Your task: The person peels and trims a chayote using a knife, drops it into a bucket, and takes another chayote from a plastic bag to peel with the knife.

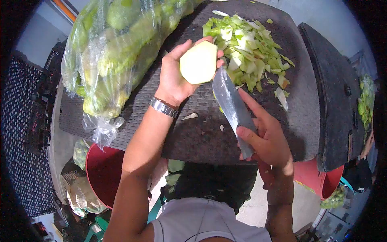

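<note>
My left hand [174,76], with a metal watch on its wrist, holds a pale green peeled fruit [198,62] over the dark textured tabletop [189,137]. The fruit has flat-cut faces, and its exact kind I cannot tell. My right hand [266,139] grips a broad-bladed knife [229,101], its tip pointing up beside the fruit's lower right edge. The fingers partly hide the knife's lower end. Just beyond both hands lies a heap of green and whitish peelings [252,52]. Small scraps of peel [190,116] lie on the tabletop nearer to me.
A large clear plastic bag of green fruits [121,52] lies at the left of the table. A red tub [105,173] stands below the left edge, another red container [316,177] below the right. A dark board-like panel [332,92] borders the table's right side.
</note>
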Demonstrator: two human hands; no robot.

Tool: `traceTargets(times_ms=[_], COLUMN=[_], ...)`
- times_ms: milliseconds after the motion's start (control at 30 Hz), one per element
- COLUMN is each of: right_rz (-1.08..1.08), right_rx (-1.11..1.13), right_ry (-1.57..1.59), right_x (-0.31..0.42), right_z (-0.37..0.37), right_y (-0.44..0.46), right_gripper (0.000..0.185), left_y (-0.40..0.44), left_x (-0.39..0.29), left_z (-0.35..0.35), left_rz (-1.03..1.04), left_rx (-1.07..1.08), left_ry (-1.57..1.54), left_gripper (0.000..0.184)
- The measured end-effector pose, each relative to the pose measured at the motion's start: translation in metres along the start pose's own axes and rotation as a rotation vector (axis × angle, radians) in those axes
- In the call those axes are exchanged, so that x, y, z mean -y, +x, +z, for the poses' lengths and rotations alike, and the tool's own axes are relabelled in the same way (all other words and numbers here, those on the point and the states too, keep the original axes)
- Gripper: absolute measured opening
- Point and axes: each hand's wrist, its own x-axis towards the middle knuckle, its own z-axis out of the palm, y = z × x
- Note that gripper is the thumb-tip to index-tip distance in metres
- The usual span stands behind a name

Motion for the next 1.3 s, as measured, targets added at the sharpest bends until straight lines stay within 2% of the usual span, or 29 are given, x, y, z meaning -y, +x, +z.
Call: traceTargets(times_ms=[167,500,600,667,933,1000,1167,1233,1300], right_rz=[-0.095,-0.093,-0.302,-0.366,-0.241,-0.280,-0.183,-0.181,-0.116], right_rx=[-0.006,-0.095,-0.138,-0.157,-0.166,-0.164,-0.131,-0.123,-0.096], right_ry=[-0.067,-0.260,-0.332,-0.341,-0.377,-0.333,-0.203,-0.215,-0.081], right_x=[-0.016,-0.020,-0.040,-0.050,-0.039,-0.046,-0.040,-0.041,-0.038], right_z=[0.005,0.011,0.010,0.009,0.014,0.015,0.018,0.015,0.012], right_y=[0.006,0.009,0.018,0.019,0.019,0.023,0.019,0.019,0.014], right_gripper=[0.073,0.067,0.066,0.066,0.066,0.066,0.066,0.068,0.069], left_y=[-0.001,-0.004,-0.006,-0.006,-0.007,-0.007,-0.005,-0.005,-0.004], left_x=[0.006,0.011,0.012,0.012,0.022,0.021,0.023,0.024,0.021], left_z=[0.001,0.008,0.011,0.013,0.020,0.021,0.014,0.015,0.014], left_rz=[-0.060,-0.066,-0.075,-0.079,-0.107,-0.112,-0.122,-0.099,-0.035], left_rx=[0.063,-0.056,-0.058,-0.044,-0.068,-0.080,-0.041,-0.063,-0.101], left_ry=[0.086,0.157,0.141,0.124,0.102,0.097,0.126,0.158,0.182], left_gripper=[0.053,0.052,0.052,0.051,0.049,0.049,0.048,0.048,0.047])
